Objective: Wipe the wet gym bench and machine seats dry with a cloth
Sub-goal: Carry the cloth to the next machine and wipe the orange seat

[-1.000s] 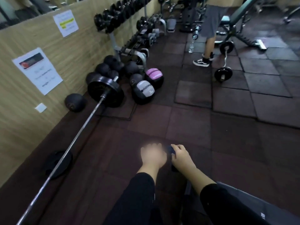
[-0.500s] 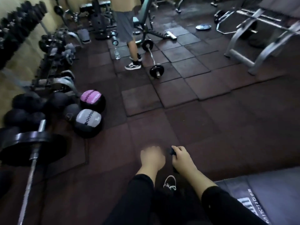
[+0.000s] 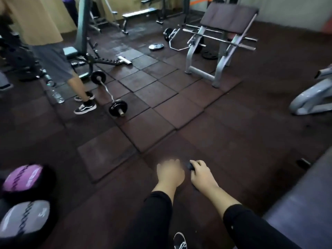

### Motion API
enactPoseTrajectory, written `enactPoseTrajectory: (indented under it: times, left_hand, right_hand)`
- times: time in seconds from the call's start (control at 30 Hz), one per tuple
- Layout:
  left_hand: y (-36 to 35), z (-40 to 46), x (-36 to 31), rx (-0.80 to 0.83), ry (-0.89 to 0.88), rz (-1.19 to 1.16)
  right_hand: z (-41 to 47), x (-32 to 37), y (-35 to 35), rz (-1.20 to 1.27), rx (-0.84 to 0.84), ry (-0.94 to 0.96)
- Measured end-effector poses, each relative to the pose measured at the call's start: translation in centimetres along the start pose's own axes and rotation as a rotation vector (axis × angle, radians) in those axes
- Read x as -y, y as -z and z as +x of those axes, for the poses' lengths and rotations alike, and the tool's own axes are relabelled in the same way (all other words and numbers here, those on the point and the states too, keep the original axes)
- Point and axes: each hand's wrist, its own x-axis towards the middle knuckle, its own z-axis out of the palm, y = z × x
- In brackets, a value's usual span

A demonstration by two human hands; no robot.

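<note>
the view has swung off the wall and the long barbell, round to the open gym floor, while both hands have stayed low and close together out front; to me that reads as moving on to look for the next wet surface, with no wiping going on right now. the right hand (image 3: 202, 174) has its fingers (image 3: 195, 162) curled round a small dark bunched cloth (image 3: 190, 166), of which only a lump shows just beyond the knuckles. it's too balled up to tell a long axis or which way it points. the left hand (image 3: 170, 174), just beside the cloth, is blurred; its fingers look loosely curled and i can't make out anything in them. far beyond the fingers stands a grey-framed preacher bench with a dark brown pad (image 3: 228, 17). near to the right of the fingers runs the edge of a grey padded desk (image 3: 301, 203). beyond and left, another person's leg and black sneaker (image 3: 85, 107) stand next to a curl bar with black plates (image 3: 109, 94) on the dark rubber floor tiles (image 3: 152, 97).
</note>
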Motion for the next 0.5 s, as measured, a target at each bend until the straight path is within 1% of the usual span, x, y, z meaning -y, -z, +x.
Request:
enactPoseTrajectory:
  times: [0.23,0.33,0.5]
  left_hand:
    - [4.8,12.1,-3.2,0.014,-0.192,0.08]
    - [6.9,18.2,-4.6,0.048,-0.254,0.123]
    - [10.3,27.3,-7.6,0.065,-0.392,0.187]
  right_hand:
    - [9.8,-1.2,4.3,0.034,-0.098,-0.168]
    - [14.6,-1.9,6.0,0.033,-0.123,-0.209]
    - [21.4,-3.1,9.7,0.114,-0.231,-0.352]
